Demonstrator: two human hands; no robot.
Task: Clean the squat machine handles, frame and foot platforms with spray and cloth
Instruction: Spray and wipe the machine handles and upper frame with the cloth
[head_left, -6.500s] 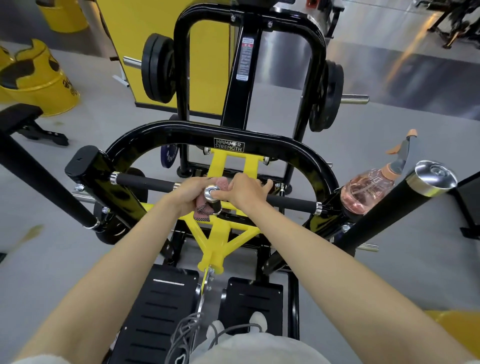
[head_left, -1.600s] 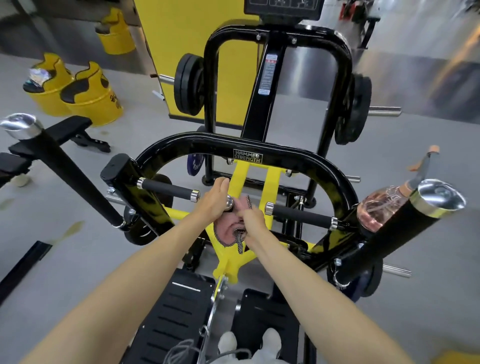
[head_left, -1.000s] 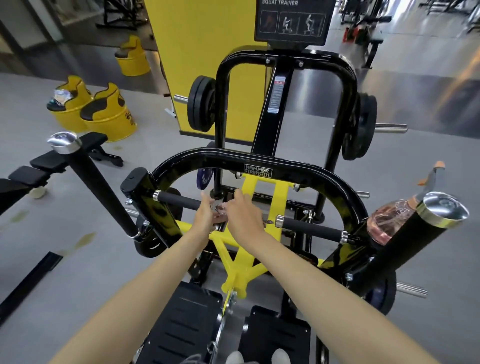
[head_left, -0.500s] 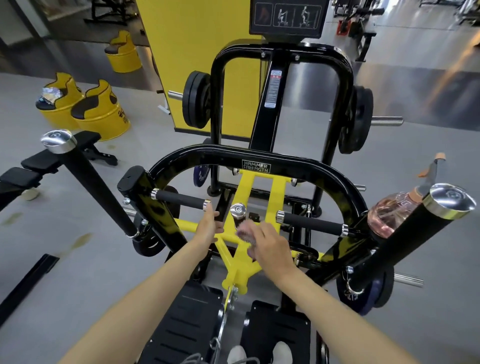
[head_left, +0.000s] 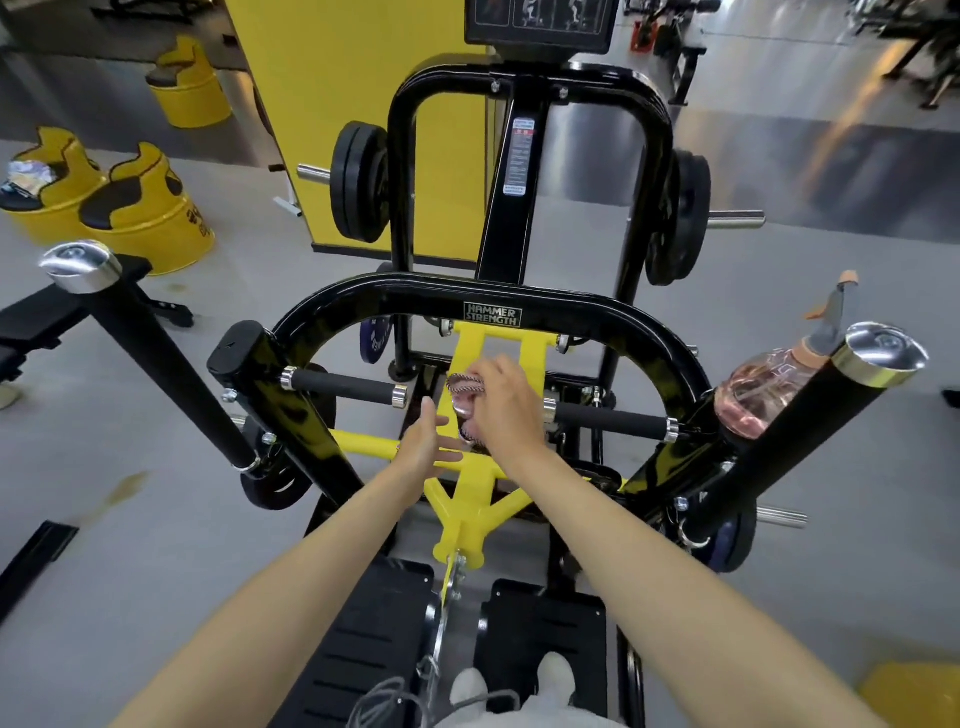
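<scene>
grey gym floor (head_left: 130, 415) runs all around the squat machine, with yellow barrel seats (head_left: 145, 208) off to the left and a yellow wall panel behind the weight plates (head_left: 358, 182).

the right hand (head_left: 506, 402) has its fingers curled round a bunched pink patterned cloth (head_left: 464, 387), held against the upper part of the yellow inner frame (head_left: 467, 488), between the two short black handles (head_left: 343, 387). the left hand (head_left: 423, 447) is spread flat just below it, fingers straight, thumb up, holding nothing; whether it touches the yellow bar i cannot tell. the spray bottle (head_left: 758, 384) sits tucked on the right side of the black frame (head_left: 363, 291), beside a long chrome-capped post (head_left: 810, 431). the foot platforms (head_left: 358, 649) lie below, near the person's feet.

the cloth looks soft, limp and light, so it is best wadded into the palm, as it is now, and wrapped round bars. the bottle is clear plastic with pinkish liquid, probably light but smooth; the neck under the trigger is the sure place to grip it. the machine is heavy, stiff steel with glossy paint that the cloth should slide over easily; the handle grips look rubbery and likely drag more.

a badge (head_left: 492, 315) on the curved bar reads "hammer strength". the sticker (head_left: 521, 156) on the upright is too small to read, and the top board (head_left: 537, 21) shows only exercise figures.
</scene>
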